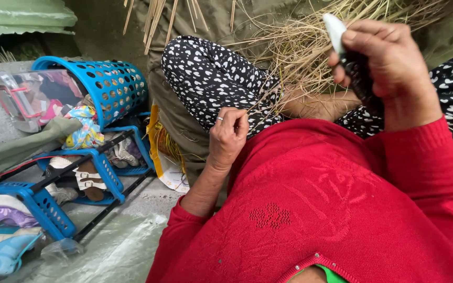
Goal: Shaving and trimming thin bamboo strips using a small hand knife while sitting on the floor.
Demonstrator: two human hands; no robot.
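Left hand (228, 133) at centre frame pinches a thin straw strand (260, 99). Right hand (378, 63), upper right, grips a dark-handled knife (348, 52) over the straw bundle (300, 47).

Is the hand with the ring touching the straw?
Touching. The head view shows the left hand pinching a thin straw strand between its fingertips, over the knee.

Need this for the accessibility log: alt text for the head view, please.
Seen from above, a person in a red sweater pinches a thin straw strand with the left hand and raises a small knife in the right hand, over a pile of dry straw. To the left stand a blue basket and a blue shoe rack.
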